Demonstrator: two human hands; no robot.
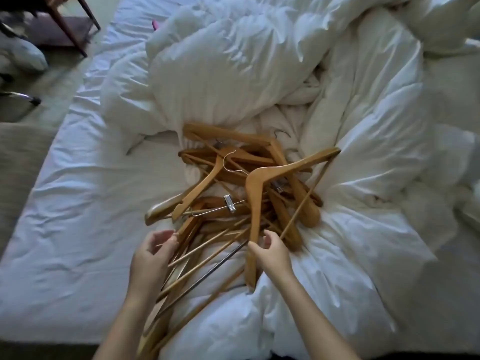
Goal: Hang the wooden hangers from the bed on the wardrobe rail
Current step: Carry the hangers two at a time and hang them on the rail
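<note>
Tangled tan wooden hangers (pixel 207 175) lie on the rumpled white duvet (pixel 363 126); right hand (pixel 270 253) grips one raised hanger's arm, left hand (pixel 153 252) pinches another's end; judged stiff, light, snag-prone, so lift by arm or hook.

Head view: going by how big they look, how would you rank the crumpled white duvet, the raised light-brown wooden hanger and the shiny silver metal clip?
1. crumpled white duvet
2. raised light-brown wooden hanger
3. shiny silver metal clip
The gaps are clear, with no ties.
</note>
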